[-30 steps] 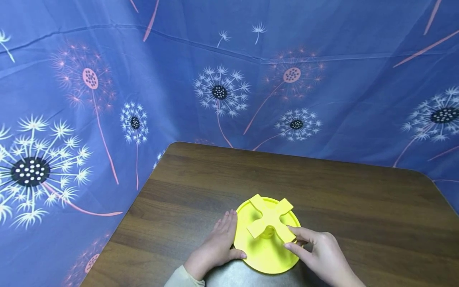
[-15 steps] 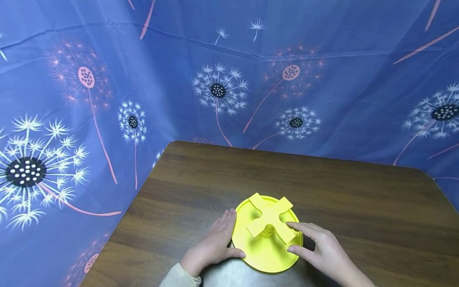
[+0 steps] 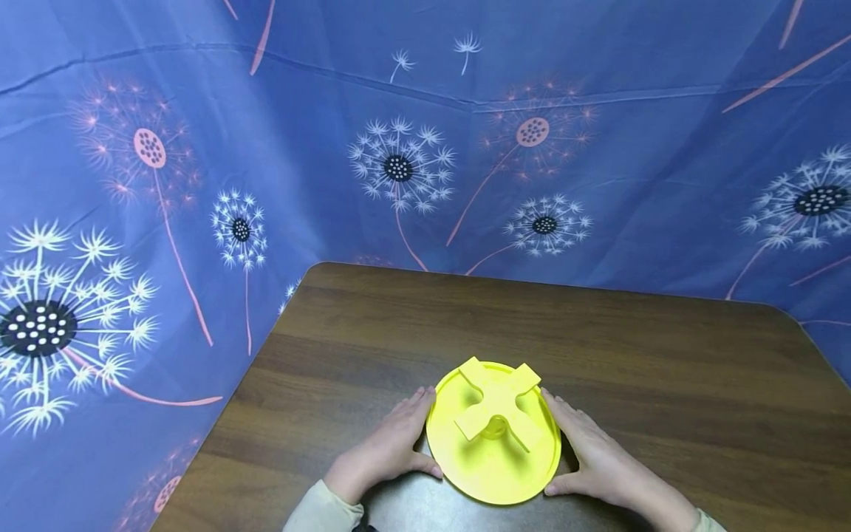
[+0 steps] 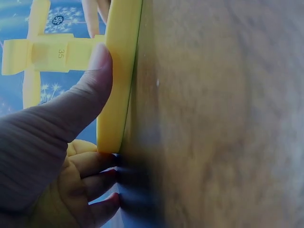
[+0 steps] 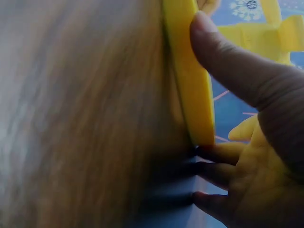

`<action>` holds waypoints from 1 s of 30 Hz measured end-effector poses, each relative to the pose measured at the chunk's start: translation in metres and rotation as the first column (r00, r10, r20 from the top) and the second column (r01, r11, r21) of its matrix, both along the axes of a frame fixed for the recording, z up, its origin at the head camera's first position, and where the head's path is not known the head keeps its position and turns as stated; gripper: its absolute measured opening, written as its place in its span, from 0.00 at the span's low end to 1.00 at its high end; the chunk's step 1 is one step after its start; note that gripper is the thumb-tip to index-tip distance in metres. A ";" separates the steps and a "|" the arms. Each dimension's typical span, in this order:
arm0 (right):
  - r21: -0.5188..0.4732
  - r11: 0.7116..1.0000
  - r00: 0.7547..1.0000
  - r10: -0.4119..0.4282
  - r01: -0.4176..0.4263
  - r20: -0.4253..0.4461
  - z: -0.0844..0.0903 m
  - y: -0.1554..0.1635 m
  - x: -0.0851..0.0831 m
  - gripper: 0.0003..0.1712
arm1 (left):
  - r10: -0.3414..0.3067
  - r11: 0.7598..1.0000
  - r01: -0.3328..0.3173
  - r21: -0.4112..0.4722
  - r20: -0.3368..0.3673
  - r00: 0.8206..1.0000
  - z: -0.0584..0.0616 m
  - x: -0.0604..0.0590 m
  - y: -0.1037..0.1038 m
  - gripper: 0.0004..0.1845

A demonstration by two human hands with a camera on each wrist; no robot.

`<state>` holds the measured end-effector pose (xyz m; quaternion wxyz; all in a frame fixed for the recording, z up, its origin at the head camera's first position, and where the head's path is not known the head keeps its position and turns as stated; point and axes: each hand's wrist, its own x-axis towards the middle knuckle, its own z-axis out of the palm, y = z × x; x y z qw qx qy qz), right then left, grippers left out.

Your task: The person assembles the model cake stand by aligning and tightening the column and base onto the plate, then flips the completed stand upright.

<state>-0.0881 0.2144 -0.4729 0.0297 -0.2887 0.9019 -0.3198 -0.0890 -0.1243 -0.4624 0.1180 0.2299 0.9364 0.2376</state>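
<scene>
A yellow round plate (image 3: 465,473) with a low raised rim lies on the brown wooden table. From its middle rises a short post (image 4: 52,52) marked "35", topped by a yellow cross-shaped piece (image 3: 500,399) with flared arms. My left hand (image 3: 392,447) rests against the plate's left rim, its thumb at the front and fingers straight along the side. On the opposite side my right hand (image 3: 595,458) touches the rim in the same way, thumb and fingers spread. Both wrist views show a thumb against the plate's edge and fingertips by the tabletop.
The wooden table (image 3: 631,347) extends behind the plate and to both sides. A blue cloth (image 3: 299,148) with a dandelion print hangs along the table's back and left edges. Light sleeves (image 3: 326,510) cover my forearms.
My right hand has let go of the cross-shaped piece's front right arm and moved onto the plate's right rim. The left hand stays at the left rim, and the head view shifts slightly.
</scene>
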 end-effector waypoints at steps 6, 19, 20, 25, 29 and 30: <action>0.041 0.999 0.999 -0.030 0.031 -0.020 -0.004 0.000 -0.008 0.76 | -0.010 0.999 0.008 -0.053 -0.052 0.999 0.001 -0.005 -0.002 0.65; 0.015 0.993 0.987 -0.115 0.114 0.109 -0.002 0.005 -0.005 0.76 | 0.001 0.999 0.002 0.033 -0.086 0.996 -0.002 -0.003 -0.003 0.62; 0.006 0.993 0.986 -0.119 0.119 0.120 0.000 0.006 -0.004 0.75 | 0.004 0.999 0.000 0.052 -0.078 0.997 -0.001 -0.002 -0.004 0.61; -0.142 0.986 0.990 -0.068 0.085 0.122 0.010 0.017 -0.002 0.67 | 0.027 0.984 -0.020 0.178 -0.035 0.999 0.002 0.001 -0.008 0.57; -0.304 0.952 0.993 -0.006 0.043 0.120 0.015 0.023 -0.002 0.53 | 0.060 0.954 -0.053 0.296 -0.014 0.998 0.002 0.005 -0.008 0.50; -0.322 0.945 0.992 -0.010 0.049 0.124 0.016 0.023 -0.002 0.49 | 0.065 0.940 -0.059 0.335 -0.005 0.998 0.002 0.006 -0.007 0.49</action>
